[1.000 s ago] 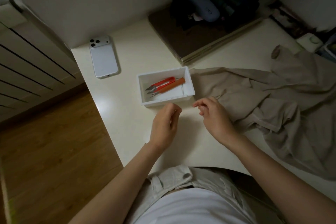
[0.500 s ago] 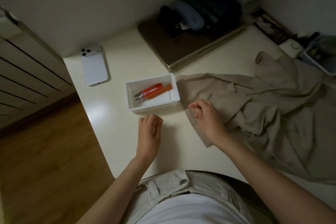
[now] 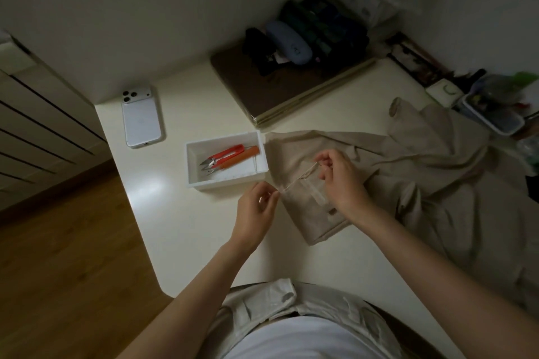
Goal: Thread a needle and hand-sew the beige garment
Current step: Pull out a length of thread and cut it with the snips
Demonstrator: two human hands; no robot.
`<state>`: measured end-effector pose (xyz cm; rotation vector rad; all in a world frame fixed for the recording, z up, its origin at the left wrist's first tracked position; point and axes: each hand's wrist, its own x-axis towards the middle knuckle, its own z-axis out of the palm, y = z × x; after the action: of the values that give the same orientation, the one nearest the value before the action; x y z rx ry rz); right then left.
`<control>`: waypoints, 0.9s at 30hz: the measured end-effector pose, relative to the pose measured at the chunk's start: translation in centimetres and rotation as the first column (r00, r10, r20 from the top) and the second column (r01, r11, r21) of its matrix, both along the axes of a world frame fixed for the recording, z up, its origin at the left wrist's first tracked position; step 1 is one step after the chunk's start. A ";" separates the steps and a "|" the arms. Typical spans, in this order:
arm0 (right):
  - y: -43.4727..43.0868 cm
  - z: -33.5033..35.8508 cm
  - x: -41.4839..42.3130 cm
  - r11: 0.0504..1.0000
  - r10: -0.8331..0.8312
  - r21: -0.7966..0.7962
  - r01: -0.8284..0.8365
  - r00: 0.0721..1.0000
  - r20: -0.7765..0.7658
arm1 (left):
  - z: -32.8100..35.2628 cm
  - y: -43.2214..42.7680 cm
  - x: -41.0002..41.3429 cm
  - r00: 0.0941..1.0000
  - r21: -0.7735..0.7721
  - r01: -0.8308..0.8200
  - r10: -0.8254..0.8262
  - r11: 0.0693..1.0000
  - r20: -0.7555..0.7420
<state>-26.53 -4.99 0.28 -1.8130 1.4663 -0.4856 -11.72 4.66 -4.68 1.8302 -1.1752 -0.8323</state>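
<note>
In the head view, the left hand (image 3: 255, 213), empty and loosely curled half a second ago, now pinches one end of a pale thin thread (image 3: 297, 178) between thumb and forefinger. The right hand (image 3: 342, 183) pinches the other end, its fingers bent. The hands have drawn apart, so the thread runs taut above the crumpled beige fabric garment (image 3: 423, 172), which lies on the white table (image 3: 175, 213) beside the white rectangular plastic tray (image 3: 224, 185). A needle cannot be made out. Threading looks under way, and sewing has not begun.
</note>
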 end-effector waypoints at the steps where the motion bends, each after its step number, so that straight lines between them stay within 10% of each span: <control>1: -0.1 0.1 -0.1 1.000 -0.006 -0.009 0.006 1.000 0.011 | 0.0 -0.2 -0.3 1.000 -0.002 0.008 -0.008 1.000 -0.012; 12: -2.2 0.6 -2.8 0.995 -0.046 -0.087 0.047 0.999 0.013 | 2.3 0.0 -1.2 0.938 0.007 -0.152 0.147 0.988 -0.315; 22: -2.2 -0.4 -4.6 0.997 -0.014 -0.076 0.011 0.999 -0.049 | -0.3 3.0 1.4 0.976 0.138 -0.216 0.211 0.966 0.052; 27: -1.0 -1.3 -4.8 0.998 0.033 -0.044 -0.037 0.995 -0.096 | -0.1 3.9 0.4 0.908 0.112 0.007 -0.053 0.994 0.416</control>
<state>-31.37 -6.04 -1.07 -1.9181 1.4957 -0.4235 -11.34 8.61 -4.83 2.1551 -1.4490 -0.5382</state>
